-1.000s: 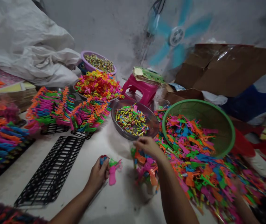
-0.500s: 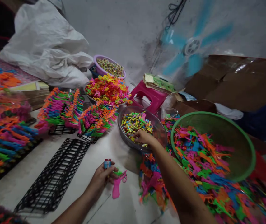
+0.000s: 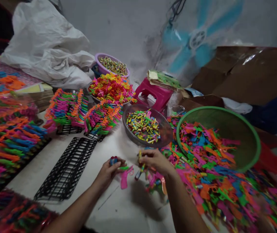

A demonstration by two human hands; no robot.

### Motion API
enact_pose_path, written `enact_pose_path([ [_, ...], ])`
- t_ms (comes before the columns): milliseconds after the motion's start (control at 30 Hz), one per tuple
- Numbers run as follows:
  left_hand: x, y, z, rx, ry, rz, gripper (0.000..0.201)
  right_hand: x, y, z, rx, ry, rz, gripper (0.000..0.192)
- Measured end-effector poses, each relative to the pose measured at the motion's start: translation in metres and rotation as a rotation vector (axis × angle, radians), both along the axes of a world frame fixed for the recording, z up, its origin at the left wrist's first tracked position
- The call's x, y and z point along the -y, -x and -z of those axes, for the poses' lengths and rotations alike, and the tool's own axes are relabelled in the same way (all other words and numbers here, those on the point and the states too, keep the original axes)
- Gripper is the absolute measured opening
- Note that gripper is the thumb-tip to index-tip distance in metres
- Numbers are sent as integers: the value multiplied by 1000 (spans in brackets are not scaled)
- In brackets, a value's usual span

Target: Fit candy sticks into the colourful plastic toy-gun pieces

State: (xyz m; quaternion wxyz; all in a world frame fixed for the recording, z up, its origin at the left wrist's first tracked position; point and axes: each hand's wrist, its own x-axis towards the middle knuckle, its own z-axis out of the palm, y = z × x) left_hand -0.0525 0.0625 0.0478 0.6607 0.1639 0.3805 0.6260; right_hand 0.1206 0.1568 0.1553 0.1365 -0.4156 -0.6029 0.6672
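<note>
Pinching the pink toy gun (image 3: 124, 176) steady in your left hand (image 3: 109, 171) above the table, guide the small tube (image 3: 139, 170) gripped in your right hand (image 3: 154, 161) squarely into it.

2 bare forearms, no sleeves

One head-worn camera looks forward and down, close over the white tabletop (image 3: 119, 207).

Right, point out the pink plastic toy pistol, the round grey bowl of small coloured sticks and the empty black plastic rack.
pink plastic toy pistol (image 3: 124, 180), head view, grip.
round grey bowl (image 3: 165, 132), head view, bare right wall.
empty black plastic rack (image 3: 66, 168), head view, middle slots.
</note>
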Motion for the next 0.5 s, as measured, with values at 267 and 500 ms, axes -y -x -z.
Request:
enact_pose_path([
  [267,12,-6,-26,-428,-66,457,25,43,15,36,409,-347,-495,6],
  [500,21,2,-27,-134,154,713,28,37,15,35,215,-349,-152,17],
])
